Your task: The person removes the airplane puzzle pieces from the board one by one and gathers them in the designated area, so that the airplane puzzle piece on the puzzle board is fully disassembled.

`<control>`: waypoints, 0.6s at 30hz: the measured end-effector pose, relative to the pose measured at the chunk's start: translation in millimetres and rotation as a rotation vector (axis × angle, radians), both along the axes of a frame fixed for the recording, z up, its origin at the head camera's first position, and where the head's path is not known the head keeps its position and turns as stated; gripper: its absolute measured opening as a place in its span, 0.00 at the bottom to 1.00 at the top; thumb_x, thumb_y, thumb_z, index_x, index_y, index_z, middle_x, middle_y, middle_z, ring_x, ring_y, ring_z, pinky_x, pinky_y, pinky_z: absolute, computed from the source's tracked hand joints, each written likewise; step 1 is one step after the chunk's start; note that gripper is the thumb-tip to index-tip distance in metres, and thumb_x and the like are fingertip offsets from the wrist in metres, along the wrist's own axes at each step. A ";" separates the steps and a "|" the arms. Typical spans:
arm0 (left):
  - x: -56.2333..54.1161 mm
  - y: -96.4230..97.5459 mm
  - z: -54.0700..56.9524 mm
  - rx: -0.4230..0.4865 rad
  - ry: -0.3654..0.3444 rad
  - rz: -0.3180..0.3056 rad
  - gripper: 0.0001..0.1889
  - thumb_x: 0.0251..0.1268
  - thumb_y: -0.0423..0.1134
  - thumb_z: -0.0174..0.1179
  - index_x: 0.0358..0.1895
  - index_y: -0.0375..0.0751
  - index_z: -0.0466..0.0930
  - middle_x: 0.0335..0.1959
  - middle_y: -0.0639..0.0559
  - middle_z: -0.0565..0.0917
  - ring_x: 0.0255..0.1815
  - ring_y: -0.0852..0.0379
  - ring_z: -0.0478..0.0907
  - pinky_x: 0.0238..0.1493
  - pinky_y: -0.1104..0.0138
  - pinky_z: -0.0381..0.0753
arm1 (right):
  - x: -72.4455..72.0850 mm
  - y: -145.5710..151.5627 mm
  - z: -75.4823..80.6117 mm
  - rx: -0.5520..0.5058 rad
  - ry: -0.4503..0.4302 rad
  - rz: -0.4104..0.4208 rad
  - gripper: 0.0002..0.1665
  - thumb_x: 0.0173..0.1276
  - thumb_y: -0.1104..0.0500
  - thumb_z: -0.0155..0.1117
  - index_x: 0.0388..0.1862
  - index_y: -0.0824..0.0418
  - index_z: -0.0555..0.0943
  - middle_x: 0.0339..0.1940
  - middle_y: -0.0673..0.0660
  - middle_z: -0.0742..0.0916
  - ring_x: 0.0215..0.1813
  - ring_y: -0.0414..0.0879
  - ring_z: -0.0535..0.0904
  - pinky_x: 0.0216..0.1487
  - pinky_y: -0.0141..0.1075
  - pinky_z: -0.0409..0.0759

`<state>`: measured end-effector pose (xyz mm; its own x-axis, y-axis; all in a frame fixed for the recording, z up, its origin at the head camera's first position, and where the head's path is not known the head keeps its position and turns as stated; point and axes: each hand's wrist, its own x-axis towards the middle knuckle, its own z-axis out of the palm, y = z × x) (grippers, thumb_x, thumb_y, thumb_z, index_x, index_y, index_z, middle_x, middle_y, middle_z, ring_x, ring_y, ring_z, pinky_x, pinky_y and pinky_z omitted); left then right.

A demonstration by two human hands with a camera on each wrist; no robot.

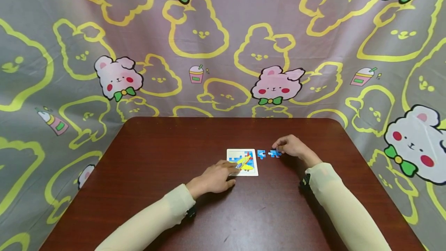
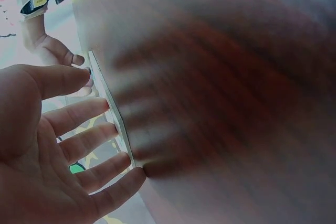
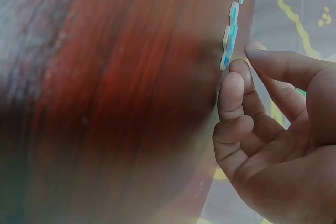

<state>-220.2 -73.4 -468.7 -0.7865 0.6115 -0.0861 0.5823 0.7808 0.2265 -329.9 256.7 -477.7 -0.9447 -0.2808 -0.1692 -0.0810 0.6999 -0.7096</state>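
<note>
A square jigsaw board (image 1: pixel 255 172) with a white border lies on the table, showing a yellow airplane on blue in its partly filled picture. My left hand (image 1: pixel 213 177) rests its fingertips on the board's left side; in the left wrist view its spread fingers (image 2: pixel 86 142) reach the board's edge. Right of the board lie a blue puzzle piece (image 1: pixel 261 153) and another blue puzzle piece (image 1: pixel 273 153). My right hand (image 1: pixel 294 147) is at the outer piece, fingers loosely bent. In the right wrist view its fingertips are beside that piece, the thumb apart from it; whether they touch cannot be told.
The dark red-brown table (image 1: pixel 146 154) has rounded far corners. A grey curtain (image 1: pixel 223 69) with yellow outlines and cartoon rabbits hangs behind it and on both sides. Each wrist wears a black device.
</note>
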 end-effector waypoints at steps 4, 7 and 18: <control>-0.1 -0.9 0.1 0.004 0.002 -0.003 0.23 0.71 0.48 0.59 0.67 0.54 0.77 0.74 0.53 0.72 0.74 0.49 0.67 0.65 0.51 0.76 | 0.3 -3.9 2.7 -0.004 0.016 0.001 0.10 0.68 0.66 0.61 0.44 0.62 0.87 0.29 0.56 0.85 0.34 0.46 0.77 0.36 0.36 0.73; 0.0 -0.9 0.2 0.004 0.001 -0.003 0.23 0.71 0.48 0.58 0.67 0.54 0.77 0.74 0.53 0.71 0.74 0.49 0.67 0.65 0.51 0.76 | 1.4 -7.7 5.1 -0.015 0.026 0.006 0.10 0.68 0.66 0.61 0.44 0.63 0.87 0.34 0.57 0.87 0.35 0.46 0.78 0.36 0.36 0.74; 0.5 -0.2 0.5 0.004 -0.009 0.002 0.23 0.71 0.47 0.58 0.67 0.54 0.77 0.74 0.53 0.71 0.75 0.49 0.66 0.66 0.51 0.75 | 4.2 -27.7 7.9 -0.029 0.049 0.021 0.09 0.68 0.64 0.64 0.44 0.62 0.88 0.42 0.58 0.88 0.36 0.45 0.78 0.35 0.35 0.75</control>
